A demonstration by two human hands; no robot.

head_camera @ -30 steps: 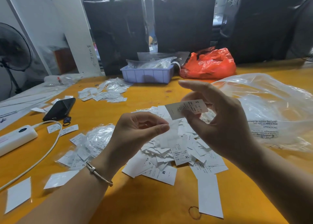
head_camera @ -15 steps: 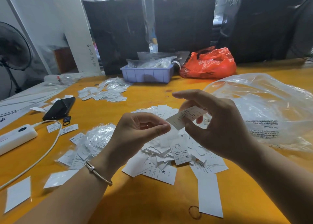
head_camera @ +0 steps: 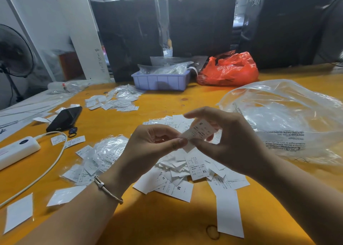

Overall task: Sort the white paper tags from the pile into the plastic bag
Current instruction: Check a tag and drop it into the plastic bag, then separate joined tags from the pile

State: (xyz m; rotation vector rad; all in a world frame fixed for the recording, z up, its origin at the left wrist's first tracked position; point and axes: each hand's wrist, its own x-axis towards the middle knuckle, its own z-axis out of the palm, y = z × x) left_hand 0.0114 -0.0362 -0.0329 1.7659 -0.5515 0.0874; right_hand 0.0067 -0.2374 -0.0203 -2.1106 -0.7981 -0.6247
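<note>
Both hands on one "S" tag above the pile.

Right hand [head_camera: 232,142] pinches a white paper tag [head_camera: 201,131] marked "S" between thumb and fingers, index finger arched over the top edge. Left hand [head_camera: 152,144] has fingers curled, thumb tip pressed to the tag's lower left corner; looks like a pinch, though the fingers behind it are hidden. Tag is tilted, held in the air over the loose tag pile [head_camera: 183,170] on the yellow table [head_camera: 157,217]. Clear plastic bag [head_camera: 284,122] lies crumpled on the table just right of the pile, behind the right hand. Left side: phone [head_camera: 64,118], white power strip [head_camera: 17,150], more tags in clear sleeves [head_camera: 104,153]. Far edge: blue tray [head_camera: 161,80], red bag [head_camera: 229,69].
</note>
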